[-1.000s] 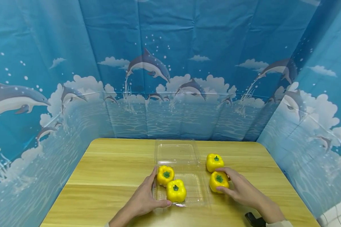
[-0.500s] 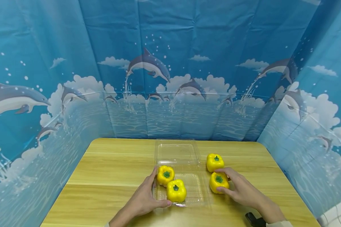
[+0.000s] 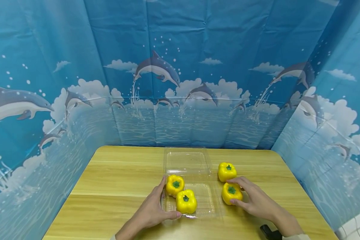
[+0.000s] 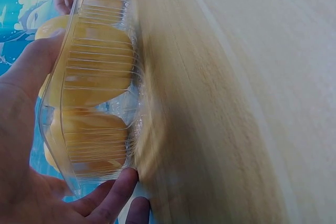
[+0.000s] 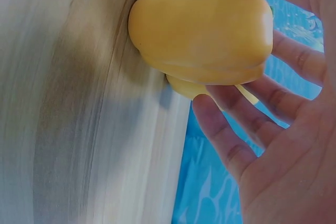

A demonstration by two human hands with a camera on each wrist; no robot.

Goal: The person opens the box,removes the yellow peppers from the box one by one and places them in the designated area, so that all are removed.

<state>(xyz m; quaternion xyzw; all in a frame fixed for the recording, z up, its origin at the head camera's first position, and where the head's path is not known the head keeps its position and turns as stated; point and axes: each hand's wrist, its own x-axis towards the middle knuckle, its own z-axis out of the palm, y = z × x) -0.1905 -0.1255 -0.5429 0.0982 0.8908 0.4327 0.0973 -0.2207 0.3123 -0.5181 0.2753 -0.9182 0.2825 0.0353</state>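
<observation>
An opened clear plastic clamshell container point(image 3: 206, 199) lies mid-table, its lid point(image 3: 186, 160) folded back toward the far edge. Inside its left half sit two yellow bell peppers, one behind point(image 3: 171, 191) and one in front point(image 3: 186, 207), green stems up. My left hand point(image 3: 150, 210) grips the container's near left corner, thumb at the front rim and fingers along the left wall point(image 4: 100, 145). To the right of the container, my right hand point(image 3: 258, 200) holds another yellow bell pepper point(image 5: 205, 24) between thumb and fingers, low over the tabletop.
One more yellow bell pepper point(image 3: 227, 174) stands just behind the held one. A black object point(image 3: 270, 232) shows beside the right wrist. The wooden table point(image 3: 114, 180) ends at a blue dolphin-print curtain point(image 3: 180, 123) at the back and sides.
The right hand and its bell pepper have shifted very slightly to the right. The left hand, the container and the other peppers stay in place.
</observation>
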